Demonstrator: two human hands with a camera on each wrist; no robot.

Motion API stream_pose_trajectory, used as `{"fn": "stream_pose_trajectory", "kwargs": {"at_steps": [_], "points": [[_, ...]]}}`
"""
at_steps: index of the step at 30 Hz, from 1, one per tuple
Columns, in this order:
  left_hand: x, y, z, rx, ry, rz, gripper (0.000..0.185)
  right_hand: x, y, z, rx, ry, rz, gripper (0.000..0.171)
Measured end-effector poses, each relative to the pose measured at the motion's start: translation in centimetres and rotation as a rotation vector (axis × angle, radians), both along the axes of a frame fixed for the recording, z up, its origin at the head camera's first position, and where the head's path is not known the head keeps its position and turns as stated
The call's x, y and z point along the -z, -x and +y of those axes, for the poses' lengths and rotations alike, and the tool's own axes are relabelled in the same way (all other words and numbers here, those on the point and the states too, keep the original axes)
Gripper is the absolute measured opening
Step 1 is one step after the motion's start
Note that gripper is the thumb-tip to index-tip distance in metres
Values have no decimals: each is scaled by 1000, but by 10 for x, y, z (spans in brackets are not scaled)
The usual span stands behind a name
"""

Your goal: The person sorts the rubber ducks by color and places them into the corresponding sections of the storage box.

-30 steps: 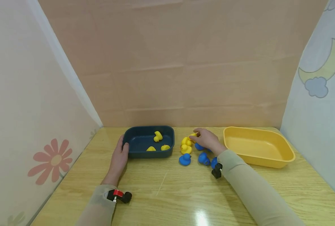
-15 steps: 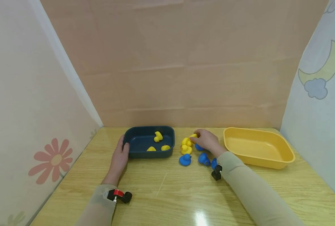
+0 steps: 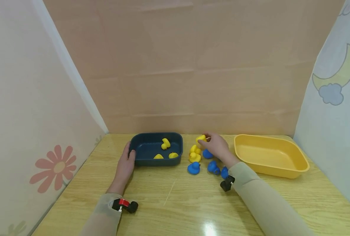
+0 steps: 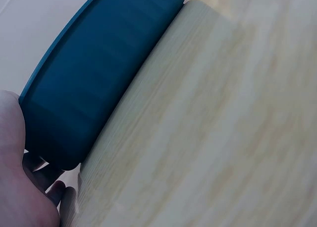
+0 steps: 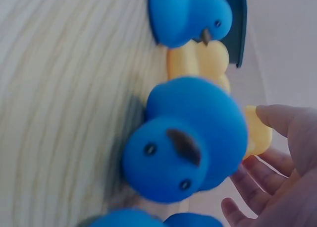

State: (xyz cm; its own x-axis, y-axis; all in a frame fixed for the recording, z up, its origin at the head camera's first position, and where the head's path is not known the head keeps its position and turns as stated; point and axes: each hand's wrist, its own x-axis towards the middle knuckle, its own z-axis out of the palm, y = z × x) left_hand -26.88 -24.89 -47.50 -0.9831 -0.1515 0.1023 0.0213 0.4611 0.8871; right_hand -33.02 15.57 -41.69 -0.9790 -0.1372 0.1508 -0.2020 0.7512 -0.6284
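My left hand [image 3: 125, 167] grips the left end of a dark blue tray [image 3: 157, 162]. In the left wrist view its thumb lies at the tray's rim and its fingers are partly hidden around the end. Three yellow rubber ducks lie inside, one of them a tipped duck [image 3: 165, 143]. My right hand [image 3: 218, 146] pinches another yellow rubber duck [image 3: 200, 139] between thumb and fingers, just above the table. Below it are two yellow ducks, the nearer duck [image 3: 195, 158] upright. Several blue ducks, including a front-left duck [image 3: 194, 168] and a middle duck [image 5: 198, 123], lie near my right wrist.
A yellow tub [image 3: 270, 168] stands to the right of the ducks. The wooden table [image 3: 169, 209] meets a brown paper backdrop [image 3: 163, 98] at the back. Pale printed walls [image 3: 45, 124] bound both sides.
My right hand has closed on the yellow duck and raised it slightly off the table, away from the other yellow ducks. The left hand and the tray have stayed in place.
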Motion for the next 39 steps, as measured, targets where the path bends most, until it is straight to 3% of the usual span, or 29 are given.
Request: {"fn": "stream_pose_trajectory", "kwargs": {"at_steps": [8, 14, 22, 27, 39], "points": [[1, -1, -3, 0, 5, 12, 66, -13, -10, -23, -36, 139, 54, 56], [0, -1, -3, 0, 2, 7, 66, -18, -19, -45, -93, 225, 43, 52], [0, 0, -3, -2, -1, 8, 66, -18, -31, -76, -171, 289, -21, 55], [0, -1, -1, -10, -9, 17, 66, -15, -34, -90, -201, 309, -14, 54], [0, 1, 0, -17, -10, 9, 65, -6, -35, -97, -216, 360, -14, 52]]}}
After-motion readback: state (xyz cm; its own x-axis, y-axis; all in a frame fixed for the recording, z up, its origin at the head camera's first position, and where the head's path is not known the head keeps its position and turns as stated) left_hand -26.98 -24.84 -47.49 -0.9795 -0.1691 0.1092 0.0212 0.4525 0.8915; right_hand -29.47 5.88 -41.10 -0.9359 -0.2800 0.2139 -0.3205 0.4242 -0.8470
